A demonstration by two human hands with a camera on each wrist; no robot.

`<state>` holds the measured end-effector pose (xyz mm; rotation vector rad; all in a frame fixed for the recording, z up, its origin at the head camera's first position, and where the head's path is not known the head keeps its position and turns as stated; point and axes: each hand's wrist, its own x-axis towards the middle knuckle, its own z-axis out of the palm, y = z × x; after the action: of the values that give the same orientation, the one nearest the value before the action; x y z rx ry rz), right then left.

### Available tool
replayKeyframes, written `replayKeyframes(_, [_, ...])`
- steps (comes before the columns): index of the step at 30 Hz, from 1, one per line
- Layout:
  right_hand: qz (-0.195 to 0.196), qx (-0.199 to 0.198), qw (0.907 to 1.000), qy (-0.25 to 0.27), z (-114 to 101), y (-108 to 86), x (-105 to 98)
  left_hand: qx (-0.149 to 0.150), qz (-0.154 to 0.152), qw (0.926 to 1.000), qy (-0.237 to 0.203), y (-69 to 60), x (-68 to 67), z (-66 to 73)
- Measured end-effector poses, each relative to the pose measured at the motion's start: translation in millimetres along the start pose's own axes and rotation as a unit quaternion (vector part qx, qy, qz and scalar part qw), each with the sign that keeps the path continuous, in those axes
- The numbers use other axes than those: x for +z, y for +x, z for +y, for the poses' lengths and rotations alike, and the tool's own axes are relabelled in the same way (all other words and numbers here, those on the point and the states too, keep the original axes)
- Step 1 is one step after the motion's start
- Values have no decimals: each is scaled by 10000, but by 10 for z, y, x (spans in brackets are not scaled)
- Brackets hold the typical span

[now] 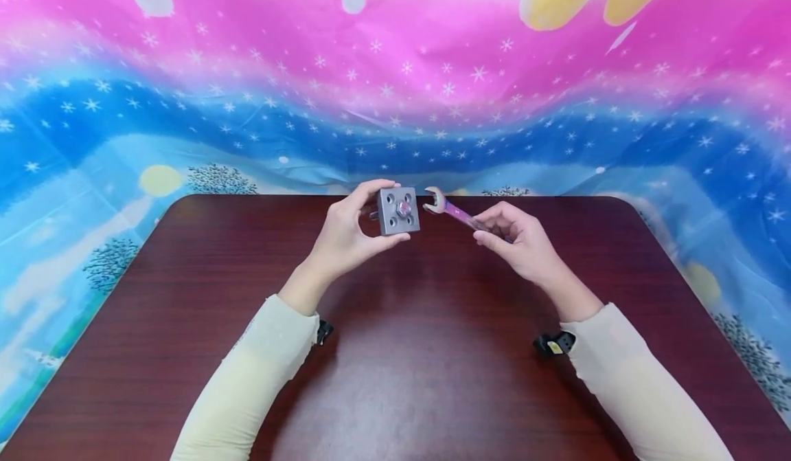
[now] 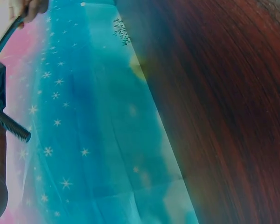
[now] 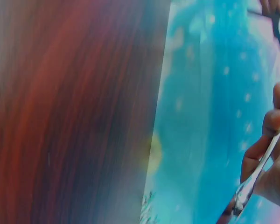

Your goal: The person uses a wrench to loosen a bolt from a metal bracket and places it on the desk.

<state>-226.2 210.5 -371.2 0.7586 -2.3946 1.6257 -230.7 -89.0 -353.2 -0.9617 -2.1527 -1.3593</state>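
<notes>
In the head view my left hand (image 1: 349,231) pinches a square grey metal block (image 1: 388,224) between thumb and fingers, upright above the table. The block has holes near its corners and a bolt head (image 1: 404,209) at its centre; the threaded shank (image 2: 13,125) sticks out behind, as the left wrist view shows. My right hand (image 1: 518,240) grips a shiny purplish wrench (image 1: 459,214) by its handle. The wrench's open-ended jaw points at the block, a small gap to its right. In the right wrist view the fingers (image 3: 273,122) curl round the wrench.
A dark red-brown wooden table (image 1: 395,351) lies below both hands. Behind it and at its sides hangs a pink and blue cloth (image 1: 346,104) with snowflakes. Black straps with small devices (image 1: 555,343) sit at both wrists, by the pale sleeves.
</notes>
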Motion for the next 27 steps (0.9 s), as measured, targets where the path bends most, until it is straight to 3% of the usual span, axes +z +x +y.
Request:
replayKeyframes(5, [69, 14, 9999, -128, -106, -29, 231, 57, 445, 9984, 341, 0, 37, -8])
replayKeyframes(9, [280, 138, 9994, -119, -155, -66, 386, 120, 624, 9967, 497, 1, 81, 10])
replayKeyframes(17, [453, 331, 9984, 87, -233, -93, 536, 285, 1005, 9911, 827, 26, 120, 18])
replayKeyframes(22, [345, 412, 9985, 110, -240, -100, 579, 298, 975, 9911, 853, 21, 128, 16])
replayKeyframes(27, [263, 285, 9992, 130, -193, -67, 547, 289, 635, 9962, 520, 29, 78, 24])
